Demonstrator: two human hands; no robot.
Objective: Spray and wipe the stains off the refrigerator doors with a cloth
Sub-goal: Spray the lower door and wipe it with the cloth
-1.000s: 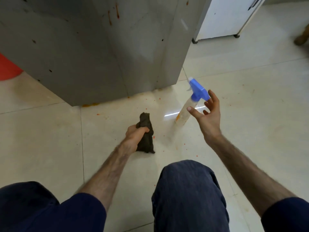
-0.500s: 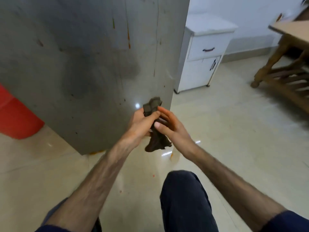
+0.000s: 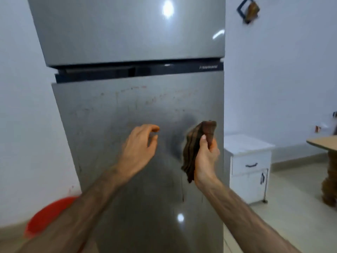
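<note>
2 hands up, nearest. R hand (image 3: 206,157) grips 1 brown cloth (image 3: 196,148), bunched, near fridge's right edge; contact w/ door unclear. L hand (image 3: 139,148) holds nothing, fingers loosely curled, just off lower door (image 3: 113,143). 1 fridge (image 3: 127,106), 2 doors: upper door (image 3: 118,30) looks clean, lower w/ reddish smears + drip lines. Left: 1 red tub (image 3: 45,216) on the floor beside it. Right: 1 white cabinet (image 3: 249,161), then 1 wooden table (image 3: 324,143); bare floor between.

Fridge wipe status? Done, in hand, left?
Done: nothing visibly wiped clean. In hand: right hand grips the brown cloth near the lower door; left hand empty. Left: reddish smears across the door's top and a drip streak lower down.
</note>
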